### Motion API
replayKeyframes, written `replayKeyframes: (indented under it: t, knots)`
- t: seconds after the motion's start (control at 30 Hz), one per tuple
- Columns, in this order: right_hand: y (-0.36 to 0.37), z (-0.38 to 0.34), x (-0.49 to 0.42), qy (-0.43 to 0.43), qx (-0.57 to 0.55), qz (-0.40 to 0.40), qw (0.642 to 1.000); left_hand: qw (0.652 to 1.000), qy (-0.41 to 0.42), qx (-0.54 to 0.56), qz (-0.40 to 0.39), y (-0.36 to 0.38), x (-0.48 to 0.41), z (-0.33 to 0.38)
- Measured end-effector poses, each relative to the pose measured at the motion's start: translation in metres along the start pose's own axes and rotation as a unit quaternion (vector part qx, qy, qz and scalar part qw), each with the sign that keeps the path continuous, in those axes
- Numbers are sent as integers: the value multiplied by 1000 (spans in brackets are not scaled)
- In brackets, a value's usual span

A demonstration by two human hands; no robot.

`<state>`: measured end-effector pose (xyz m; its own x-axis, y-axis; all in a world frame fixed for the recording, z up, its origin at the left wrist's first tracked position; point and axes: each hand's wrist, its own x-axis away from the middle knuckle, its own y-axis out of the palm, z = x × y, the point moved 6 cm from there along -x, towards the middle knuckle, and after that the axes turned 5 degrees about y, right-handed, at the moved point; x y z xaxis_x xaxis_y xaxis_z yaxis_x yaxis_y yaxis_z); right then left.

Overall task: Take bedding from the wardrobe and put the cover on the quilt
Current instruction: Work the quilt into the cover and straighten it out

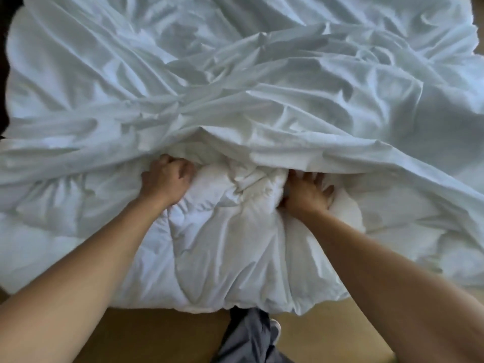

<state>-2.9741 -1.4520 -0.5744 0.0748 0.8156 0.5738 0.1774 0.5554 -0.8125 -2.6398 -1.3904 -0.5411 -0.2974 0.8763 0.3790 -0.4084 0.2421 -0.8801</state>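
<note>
The left hand (166, 179) is curled tight, with a fistful of the quilt (222, 221) bunched in it. The right hand (306, 191) has its fingers spread and presses flat into the padding. It is blurred, so it seems to push rather than clutch. Both hands sit at the mouth of the cover (235, 87), whose loose edge drapes over the knuckles, probably because the quilt is being fed in through that opening. The quilt lies gathered into a thick wad between the wrists, which likely makes it narrow enough to pass. Its near part hangs outside, over the foot of the bed. Beyond, the thin cover lies spread and wrinkled over the mattress, probably to give the filling room to travel.
</note>
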Motion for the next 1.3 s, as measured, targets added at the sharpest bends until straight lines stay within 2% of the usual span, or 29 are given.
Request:
replayKeyframes:
  t: [0.03, 0.1, 0.13, 0.17, 0.2, 0.23, 0.27, 0.3, 0.33, 0.37, 0.4, 0.47, 0.53, 0.6, 0.67, 0.7, 0.73, 0.77, 0.83, 0.9, 0.97, 1.03, 1.1, 1.2, 1.3]
  knots:
    - [-7, -3, 10, 0, -102, 56, 993, 999, -42, -10, 18, 0, 8, -24]
    - [-14, -14, 45, -22, -314, 186, 931, 993, -116, -21, -19, 16, 24, -56]
    - [-12, -27, 68, -59, -358, 246, 899, 991, -125, -12, -33, 27, 28, -60]
    - [-10, -48, 90, -111, -340, 304, 883, 993, -112, -4, -33, 37, 25, -59]
    - [-2, -74, 106, -169, -269, 338, 886, 996, -89, -1, -29, 45, 21, -53]
    - [14, -99, 112, -220, -184, 318, 904, 998, -62, -8, -19, 52, 16, -48]
    - [35, -116, 107, -237, -114, 234, 936, 999, -45, -21, -8, 56, 14, -45]
    - [58, -122, 95, -212, -65, 114, 969, 999, -35, -33, 4, 60, 13, -47]
    - [79, -120, 84, -166, -44, 9, 985, 999, -28, -40, 16, 61, 15, -51]
    - [95, -114, 75, -130, -40, -53, 989, 999, -16, -42, 27, 58, 14, -57]
    - [106, -109, 70, -111, -33, -68, 991, 998, -7, -38, 40, 50, 11, -61]
    - [112, -114, 67, -102, -10, -44, 994, 995, 3, -11, 103, 18, -2, -70]
    - [107, -126, 63, -68, -4, -53, 996, 986, 39, 33, 159, -15, -11, -69]
    - [91, -139, 61, -30, -19, -66, 997, 985, 84, 106, 108, -18, -7, -67]
    - [63, -166, 66, -6, -120, 40, 992, 983, 140, 116, 9, -11, 9, -78]
    - [54, -188, 77, -14, -175, 114, 978, 981, 165, 103, -7, -14, 18, -97]
    - [53, -219, 91, -42, -192, 142, 970, 977, 193, 88, 7, -24, 27, -122]
    - [64, -257, 102, -78, -177, 122, 974, 974, 213, 66, 42, -41, 33, -153]
    - [105, -330, 120, -116, -115, 12, 986, 973, 200, 13, 111, -77, 40, -224]
    - [144, -382, 130, -99, -73, -47, 991, 977, 134, -28, 166, -111, 41, -294]
    - [170, -414, 133, -89, -43, -60, 993, 980, 61, -42, 186, -131, 30, -351]
    - [183, -427, 128, -69, -14, -63, 996, 994, -3, -18, 105, -130, 8, -391]
    - [184, -432, 118, -44, 5, -74, 996, 998, -24, 55, 12, -119, -13, -410]
    - [186, -441, 111, 4, 15, -116, 993, 995, 14, 96, -14, -111, -26, -414]
    - [191, -439, 124, 88, -37, -57, 994, 990, 36, 127, -51, -109, -19, -426]
